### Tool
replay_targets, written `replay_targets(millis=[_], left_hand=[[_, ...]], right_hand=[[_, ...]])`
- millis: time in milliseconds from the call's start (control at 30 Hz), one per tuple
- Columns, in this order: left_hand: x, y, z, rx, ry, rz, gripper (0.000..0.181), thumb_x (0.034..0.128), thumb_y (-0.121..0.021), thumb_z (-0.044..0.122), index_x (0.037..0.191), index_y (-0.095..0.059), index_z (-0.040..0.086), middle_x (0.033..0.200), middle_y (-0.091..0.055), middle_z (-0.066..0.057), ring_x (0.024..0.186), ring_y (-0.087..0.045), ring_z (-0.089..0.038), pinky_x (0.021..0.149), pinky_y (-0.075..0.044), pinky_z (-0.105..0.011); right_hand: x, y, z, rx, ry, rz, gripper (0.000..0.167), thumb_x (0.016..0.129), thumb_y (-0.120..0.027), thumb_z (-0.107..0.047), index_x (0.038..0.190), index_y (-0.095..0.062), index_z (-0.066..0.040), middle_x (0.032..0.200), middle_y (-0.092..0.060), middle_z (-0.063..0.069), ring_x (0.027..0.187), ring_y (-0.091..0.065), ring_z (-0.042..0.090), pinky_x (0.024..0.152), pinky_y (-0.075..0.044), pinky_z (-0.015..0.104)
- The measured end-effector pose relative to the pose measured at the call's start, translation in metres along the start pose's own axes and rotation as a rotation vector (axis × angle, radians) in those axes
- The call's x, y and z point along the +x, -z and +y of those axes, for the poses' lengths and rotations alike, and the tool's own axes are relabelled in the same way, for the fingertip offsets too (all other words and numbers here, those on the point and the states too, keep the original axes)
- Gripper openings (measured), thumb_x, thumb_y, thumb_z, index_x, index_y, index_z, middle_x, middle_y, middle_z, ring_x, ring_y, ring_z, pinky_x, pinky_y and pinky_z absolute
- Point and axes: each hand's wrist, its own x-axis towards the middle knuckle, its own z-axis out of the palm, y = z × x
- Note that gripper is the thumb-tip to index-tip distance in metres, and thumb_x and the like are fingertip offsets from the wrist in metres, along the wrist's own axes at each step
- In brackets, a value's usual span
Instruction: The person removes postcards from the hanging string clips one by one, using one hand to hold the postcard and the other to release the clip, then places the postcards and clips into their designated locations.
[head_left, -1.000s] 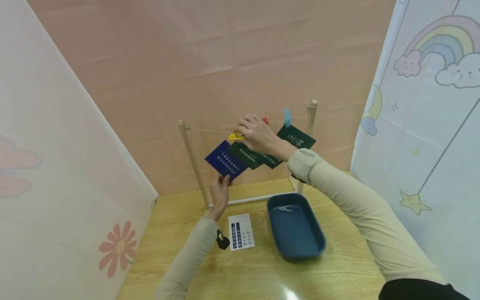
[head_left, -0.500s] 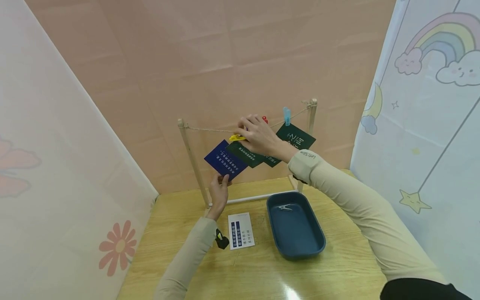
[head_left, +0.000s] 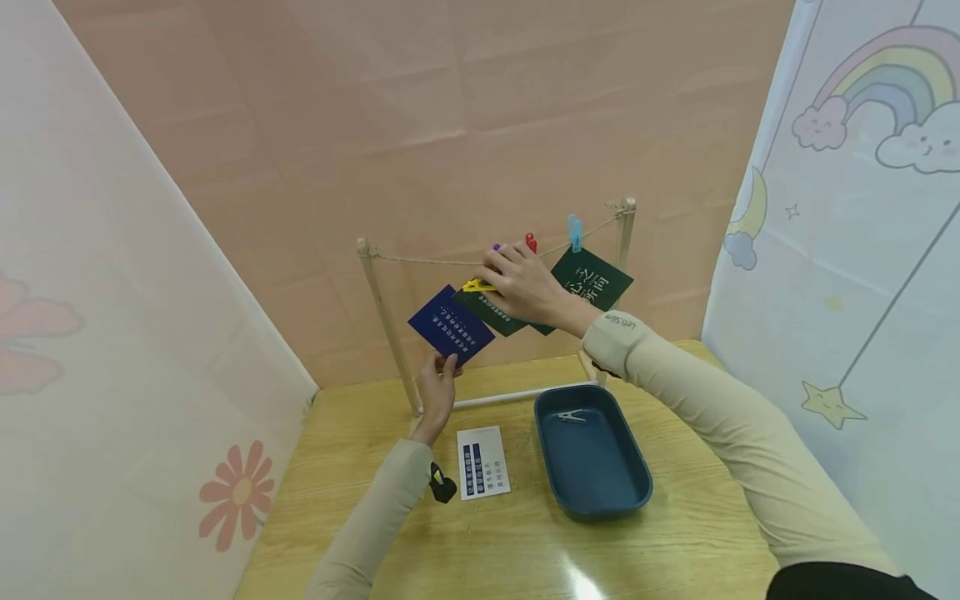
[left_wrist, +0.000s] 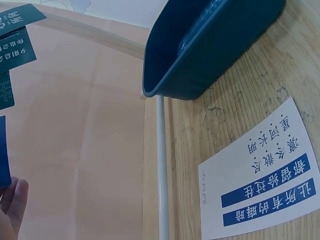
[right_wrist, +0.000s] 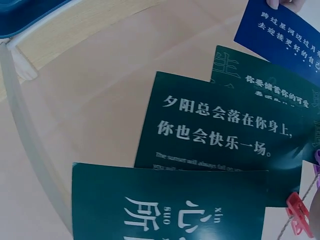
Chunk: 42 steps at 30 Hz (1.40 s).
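Card in left hand is dark blue with white characters.

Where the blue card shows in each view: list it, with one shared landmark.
Head: blue card just left of centre, its lower corner in the left hand.
Left wrist: blue card cut off at the left edge.
Right wrist: blue card, upper right corner.
Shared landmark: the basin.
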Motion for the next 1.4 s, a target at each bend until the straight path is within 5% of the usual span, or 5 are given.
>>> replay_targets(millis=[233,567,767,1067,1400], left_hand=[[0.0,0.002,-0.005,0.001,0.015,-0.023,0.011,0.0973,-0.059,-0.001,0.101,-0.06,-0.012,0.088,-0.065,-0.025,0.078,-0.067,-0.045,0.071,-0.061,-0.042],[-0.002,0.001,-0.011,0.021,0.02,-0.051,0.009,0.0963,-0.052,-0.014,0.1,-0.053,-0.022,0.088,-0.059,-0.038,0.077,-0.063,-0.055,0.072,-0.057,-0.057],[-0.004,0.003,-0.012,0.024,0.055,-0.069,0.012,0.0971,-0.057,-0.006,0.101,-0.056,-0.017,0.087,-0.063,-0.03,0.077,-0.067,-0.047,0.071,-0.061,-0.045],[-0.005,0.003,-0.01,0.023,0.102,-0.109,0.011,0.0982,-0.058,-0.001,0.102,-0.06,-0.01,0.09,-0.066,-0.024,0.08,-0.068,-0.046,0.07,-0.062,-0.036],[-0.009,0.004,-0.017,0.046,0.101,-0.133,0.011,0.0969,-0.059,-0.003,0.102,-0.061,-0.013,0.088,-0.066,-0.024,0.078,-0.068,-0.045,0.07,-0.06,-0.048]], right_hand=[[-0.01,-0.004,-0.001,-0.035,-0.007,-0.017,0.027,0.088,-0.075,-0.021,0.107,-0.07,-0.003,0.1,-0.059,0.012,0.092,-0.052,0.032,0.086,-0.045,0.043],[-0.026,-0.011,-0.003,-0.025,-0.02,-0.034,0.026,0.087,-0.076,-0.02,0.107,-0.067,-0.005,0.101,-0.059,0.011,0.093,-0.052,0.031,0.078,-0.042,0.041],[-0.032,-0.016,-0.005,-0.02,-0.021,-0.047,0.027,0.087,-0.077,-0.022,0.107,-0.068,-0.005,0.102,-0.059,0.011,0.102,-0.054,0.032,0.081,-0.044,0.042],[-0.043,-0.02,-0.007,-0.015,-0.022,-0.069,0.025,0.089,-0.076,-0.022,0.107,-0.068,-0.006,0.1,-0.059,0.01,0.087,-0.052,0.029,0.074,-0.042,0.04],[-0.059,-0.025,-0.008,-0.014,-0.006,-0.076,0.025,0.086,-0.079,-0.021,0.104,-0.068,-0.006,0.097,-0.059,0.008,0.083,-0.051,0.026,0.071,-0.042,0.038]])
